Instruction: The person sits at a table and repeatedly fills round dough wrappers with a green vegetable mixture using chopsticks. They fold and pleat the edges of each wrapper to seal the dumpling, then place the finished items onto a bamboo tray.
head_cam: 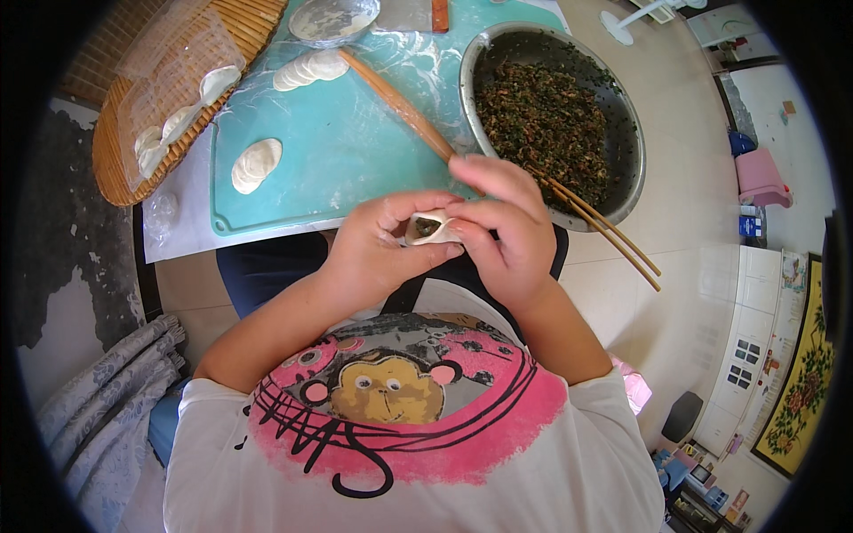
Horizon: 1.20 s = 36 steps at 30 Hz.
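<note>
Between both hands, just above my lap, is a dumpling [426, 228] with its wrapper partly folded and dark green filling showing through the gap. My left hand [381, 241] cups it from the left, thumb below and fingers above. On the other side, my right hand [510, 230] pinches the wrapper's right edge between thumb and fingers. Beyond the hands, a wooden rolling pin [406, 112] lies slantwise on the turquoise mat [320, 160], its near end partly hidden behind my right hand. Round dough wrappers [310, 70] lie overlapped near its far end, and a smaller stack of wrappers [256, 165] sits to the left.
A metal basin [636, 166] of chopped green filling stands at the right, with chopsticks [610, 233] jutting over its rim. At the upper left, folded dumplings [180, 123] rest in a plastic tray on a woven reed mat [110, 160]. Behind are a flour bowl [333, 20] and a cleaver [406, 14].
</note>
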Each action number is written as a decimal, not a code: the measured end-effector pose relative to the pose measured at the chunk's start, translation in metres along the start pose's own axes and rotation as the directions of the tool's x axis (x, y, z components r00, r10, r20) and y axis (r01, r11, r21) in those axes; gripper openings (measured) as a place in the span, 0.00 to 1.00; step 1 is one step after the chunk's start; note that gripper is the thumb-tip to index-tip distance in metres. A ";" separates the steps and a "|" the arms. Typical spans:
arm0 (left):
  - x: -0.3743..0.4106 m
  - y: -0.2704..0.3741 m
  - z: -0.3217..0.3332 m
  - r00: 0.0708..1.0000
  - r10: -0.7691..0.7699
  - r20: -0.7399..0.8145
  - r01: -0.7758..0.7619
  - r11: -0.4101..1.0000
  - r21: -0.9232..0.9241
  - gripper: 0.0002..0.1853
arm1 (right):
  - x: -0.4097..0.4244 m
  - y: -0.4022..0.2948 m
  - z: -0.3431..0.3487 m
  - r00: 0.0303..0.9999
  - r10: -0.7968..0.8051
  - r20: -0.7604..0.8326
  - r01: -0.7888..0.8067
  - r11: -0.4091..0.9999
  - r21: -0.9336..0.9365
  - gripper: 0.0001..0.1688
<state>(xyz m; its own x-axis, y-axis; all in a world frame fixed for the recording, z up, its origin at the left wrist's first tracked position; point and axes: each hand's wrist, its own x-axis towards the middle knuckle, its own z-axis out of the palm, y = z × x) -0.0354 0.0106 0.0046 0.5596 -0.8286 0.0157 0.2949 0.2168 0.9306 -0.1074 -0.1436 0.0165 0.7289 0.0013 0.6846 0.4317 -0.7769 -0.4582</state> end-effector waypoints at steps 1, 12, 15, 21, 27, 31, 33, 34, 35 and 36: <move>0.001 0.000 -0.002 1.000 -0.029 -0.009 0.029 1.000 -0.006 0.19 | -0.004 -0.002 0.005 0.974 0.224 -0.041 -0.198 0.923 0.331 0.21; 0.011 0.015 -0.013 0.970 0.188 -0.152 -0.107 0.897 0.428 0.21 | -0.012 -0.007 0.007 0.621 0.655 0.431 -0.560 -0.014 0.828 0.25; 0.008 0.011 -0.012 0.975 -0.008 -0.224 0.056 0.976 0.211 0.18 | -0.012 -0.009 0.009 0.618 0.713 0.332 -0.528 0.062 0.847 0.23; 0.007 0.014 -0.007 0.974 0.150 -0.169 -0.050 0.873 0.485 0.11 | -0.012 -0.012 0.013 0.657 0.718 0.230 -0.538 0.232 0.811 0.20; 0.013 0.007 -0.016 0.782 0.592 0.195 -0.400 0.236 0.886 0.09 | -0.013 -0.017 0.016 0.667 0.713 0.217 -0.538 0.259 0.802 0.20; 0.015 0.011 -0.016 0.737 0.613 0.284 -0.440 0.117 0.890 0.08 | -0.016 -0.017 0.017 0.633 0.719 0.286 -0.560 0.170 0.811 0.19; 0.013 0.011 -0.016 0.808 0.550 0.209 -0.431 0.311 0.847 0.08 | -0.015 -0.018 0.015 0.631 0.721 0.286 -0.553 0.161 0.817 0.19; 0.012 0.011 -0.019 0.871 0.468 0.147 -0.393 0.487 0.780 0.08 | -0.014 -0.019 0.014 0.631 0.721 0.287 -0.550 0.155 0.821 0.19; 0.010 0.010 -0.020 0.924 0.370 0.099 -0.332 0.644 0.689 0.07 | -0.013 -0.018 0.012 0.624 0.723 0.298 -0.549 0.134 0.825 0.19; 0.009 0.009 -0.021 0.952 0.307 0.017 -0.263 0.785 0.561 0.07 | -0.012 -0.017 0.011 0.617 0.723 0.310 -0.549 0.113 0.828 0.19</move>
<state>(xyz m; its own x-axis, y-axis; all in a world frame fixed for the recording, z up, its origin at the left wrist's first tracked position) -0.0112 0.0163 0.0050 0.6096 -0.7310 0.3067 -0.3504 0.0986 0.9314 -0.1177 -0.1238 0.0099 0.9268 -0.3658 -0.0847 0.0890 0.4333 -0.8968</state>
